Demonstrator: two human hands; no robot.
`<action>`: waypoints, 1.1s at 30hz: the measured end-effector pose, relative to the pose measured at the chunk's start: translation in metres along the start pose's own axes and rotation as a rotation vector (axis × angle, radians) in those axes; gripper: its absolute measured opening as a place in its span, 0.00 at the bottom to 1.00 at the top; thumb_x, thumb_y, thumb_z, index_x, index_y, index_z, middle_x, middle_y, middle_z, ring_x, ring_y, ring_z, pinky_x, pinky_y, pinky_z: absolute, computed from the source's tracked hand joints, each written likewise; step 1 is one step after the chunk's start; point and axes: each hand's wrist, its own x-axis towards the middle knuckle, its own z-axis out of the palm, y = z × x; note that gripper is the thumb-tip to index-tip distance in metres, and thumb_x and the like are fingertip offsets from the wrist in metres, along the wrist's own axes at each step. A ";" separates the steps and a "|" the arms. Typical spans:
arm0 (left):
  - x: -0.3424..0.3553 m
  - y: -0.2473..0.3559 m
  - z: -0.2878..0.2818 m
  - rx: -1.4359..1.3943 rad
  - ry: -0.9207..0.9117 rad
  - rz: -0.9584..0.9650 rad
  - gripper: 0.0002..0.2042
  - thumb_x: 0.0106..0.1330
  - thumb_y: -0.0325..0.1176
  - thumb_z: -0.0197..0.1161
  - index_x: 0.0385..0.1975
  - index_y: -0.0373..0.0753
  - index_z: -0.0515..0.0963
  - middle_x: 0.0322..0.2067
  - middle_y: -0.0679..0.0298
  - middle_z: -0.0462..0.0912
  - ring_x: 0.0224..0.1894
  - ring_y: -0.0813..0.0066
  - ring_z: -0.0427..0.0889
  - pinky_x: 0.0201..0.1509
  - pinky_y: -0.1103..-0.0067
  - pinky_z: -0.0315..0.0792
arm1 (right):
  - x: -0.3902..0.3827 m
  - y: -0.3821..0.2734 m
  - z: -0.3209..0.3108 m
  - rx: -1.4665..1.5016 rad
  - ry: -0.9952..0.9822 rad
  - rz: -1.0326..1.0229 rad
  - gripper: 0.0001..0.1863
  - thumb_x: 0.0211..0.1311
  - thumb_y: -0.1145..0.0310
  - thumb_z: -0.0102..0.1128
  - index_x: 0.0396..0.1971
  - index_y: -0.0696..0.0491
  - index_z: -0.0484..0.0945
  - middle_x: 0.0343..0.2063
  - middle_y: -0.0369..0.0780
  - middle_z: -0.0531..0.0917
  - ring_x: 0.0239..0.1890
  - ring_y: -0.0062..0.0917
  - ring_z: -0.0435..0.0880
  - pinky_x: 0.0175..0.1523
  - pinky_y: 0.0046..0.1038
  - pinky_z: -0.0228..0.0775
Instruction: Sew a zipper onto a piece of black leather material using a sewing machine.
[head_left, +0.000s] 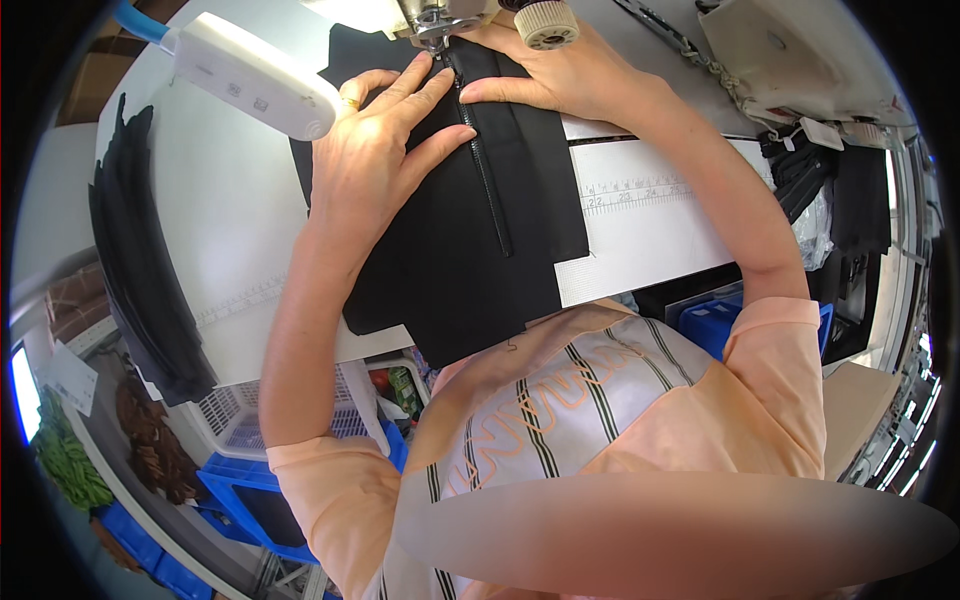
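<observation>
The black cloth, taken as dial centre, lies on the tabletop; the machine head stands at 12 o'clock. The zip runs along the cloth from 12 toward 5. Left hand, at 10: spread wide, thumb tip at the zip. Right hand, at 1: thumb and forefinger parted; some fingertips hidden.

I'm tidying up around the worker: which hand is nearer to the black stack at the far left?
Left. The left hand rests on the black cloth, right of the stack; the right hand is farther right, its thumb at the zipper.
</observation>
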 end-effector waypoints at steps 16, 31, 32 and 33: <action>-0.003 0.003 0.003 -0.026 0.095 0.045 0.20 0.52 0.42 0.74 0.44 0.40 0.84 0.46 0.59 0.85 0.49 0.61 0.83 0.50 0.72 0.78 | -0.020 -0.017 0.015 -0.234 0.210 -0.033 0.18 0.61 0.52 0.63 0.44 0.48 0.84 0.43 0.34 0.86 0.49 0.25 0.82 0.50 0.26 0.78; -0.004 0.003 0.000 -0.041 0.113 0.060 0.19 0.50 0.40 0.75 0.40 0.40 0.85 0.46 0.61 0.86 0.45 0.65 0.83 0.48 0.73 0.78 | -0.019 -0.020 0.017 -0.298 0.251 -0.046 0.18 0.59 0.52 0.64 0.42 0.48 0.84 0.41 0.32 0.86 0.45 0.22 0.83 0.46 0.23 0.78; -0.004 0.004 -0.001 -0.042 0.113 0.059 0.19 0.50 0.40 0.75 0.40 0.40 0.85 0.46 0.61 0.86 0.45 0.65 0.83 0.48 0.73 0.78 | -0.019 -0.019 0.016 -0.298 0.250 -0.046 0.18 0.59 0.52 0.64 0.42 0.48 0.84 0.41 0.32 0.86 0.45 0.22 0.83 0.46 0.23 0.78; -0.004 0.004 -0.002 -0.031 0.110 0.065 0.19 0.50 0.42 0.75 0.40 0.40 0.86 0.46 0.61 0.86 0.46 0.65 0.83 0.47 0.73 0.78 | -0.019 -0.018 0.016 -0.292 0.244 -0.047 0.18 0.59 0.52 0.64 0.42 0.48 0.84 0.41 0.32 0.86 0.46 0.23 0.83 0.46 0.23 0.78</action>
